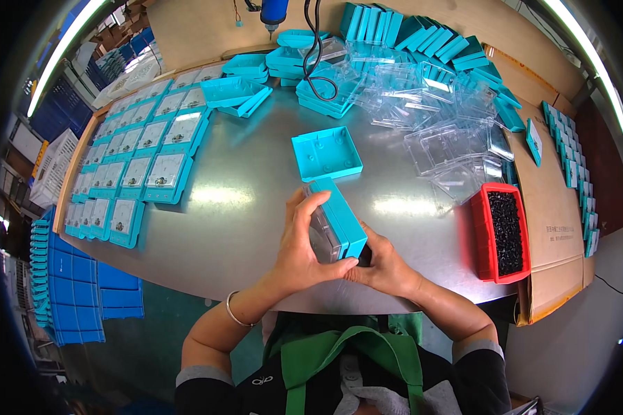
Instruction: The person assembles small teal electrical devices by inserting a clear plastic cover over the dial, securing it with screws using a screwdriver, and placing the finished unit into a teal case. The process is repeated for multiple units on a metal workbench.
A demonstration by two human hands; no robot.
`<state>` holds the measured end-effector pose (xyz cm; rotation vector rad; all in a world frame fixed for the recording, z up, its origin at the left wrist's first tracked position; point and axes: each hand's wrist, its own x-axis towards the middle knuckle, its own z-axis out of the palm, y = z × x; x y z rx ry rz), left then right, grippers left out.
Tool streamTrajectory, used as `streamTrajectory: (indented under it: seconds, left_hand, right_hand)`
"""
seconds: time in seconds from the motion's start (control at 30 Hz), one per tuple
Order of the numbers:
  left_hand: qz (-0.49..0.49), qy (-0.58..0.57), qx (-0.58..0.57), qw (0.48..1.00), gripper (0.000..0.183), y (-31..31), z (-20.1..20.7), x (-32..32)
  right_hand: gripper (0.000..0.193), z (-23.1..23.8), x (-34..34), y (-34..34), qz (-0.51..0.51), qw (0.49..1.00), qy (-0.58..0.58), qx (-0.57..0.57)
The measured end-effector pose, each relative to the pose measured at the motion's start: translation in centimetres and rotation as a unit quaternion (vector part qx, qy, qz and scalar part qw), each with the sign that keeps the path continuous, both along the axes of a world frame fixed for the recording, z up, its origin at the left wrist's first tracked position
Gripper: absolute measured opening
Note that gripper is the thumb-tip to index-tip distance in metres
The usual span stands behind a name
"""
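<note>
Both my hands grip one turquoise plastic box [344, 216] with a clear cover on its left side, held tilted above the metal table's near part. My left hand [300, 243] wraps its left side, fingers over the top edge and thumb at the lower corner. From the right and below, my right hand [387, 266] closes on it, and some of its fingers are hidden behind the box. Just beyond lies an open turquoise tray-like shell [327, 153], inside facing up, with small round posts in it.
Rows of turquoise units with clear covers [165, 171] fill the table's left side. Clear covers [436, 149] lie heaped at right, near a red bin of small black parts [507, 232]. Turquoise shells [249, 66] stand stacked behind; a blue power screwdriver [274, 14] hangs above.
</note>
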<state>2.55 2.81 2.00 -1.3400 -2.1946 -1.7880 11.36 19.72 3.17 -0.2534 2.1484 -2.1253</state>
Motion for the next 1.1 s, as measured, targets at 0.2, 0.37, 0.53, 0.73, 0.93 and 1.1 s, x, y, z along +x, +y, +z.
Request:
streamTrajectory:
  seconds: [0.2,0.37,0.53,0.73,0.93,1.1]
  left_hand:
    - [0.208,0.156,-0.223,0.94,0.087,-7.1,0.3,-2.7]
    - [0.369,0.184,-0.372,0.832,0.068,-18.1,-2.7,-5.4]
    - [0.384,0.127,-0.433,0.805,0.072,-20.5,-0.2,-9.0]
    - [0.258,0.232,-0.283,0.894,0.072,-11.3,4.2,-12.7]
    - [0.303,0.399,-0.413,0.761,0.047,-1.8,1.0,-24.1]
    - [0.321,0.366,-0.505,0.713,0.032,-0.4,-0.9,-27.8]
  right_hand:
    - [0.081,3.0,1.9,4.3,-0.113,0.992,0.0,0.057]
    - [0.061,1.1,2.0,6.7,-0.118,0.98,-0.057,0.149]
    - [0.048,-0.1,-0.1,6.2,-0.102,0.986,-0.108,0.078]
    - [0.042,-0.8,-0.5,7.3,-0.107,0.98,-0.167,0.016]
    - [0.04,-0.1,-0.7,7.9,-0.107,0.975,-0.192,-0.033]
    - [0.042,0.1,-0.9,8.1,-0.095,0.976,-0.193,-0.027]
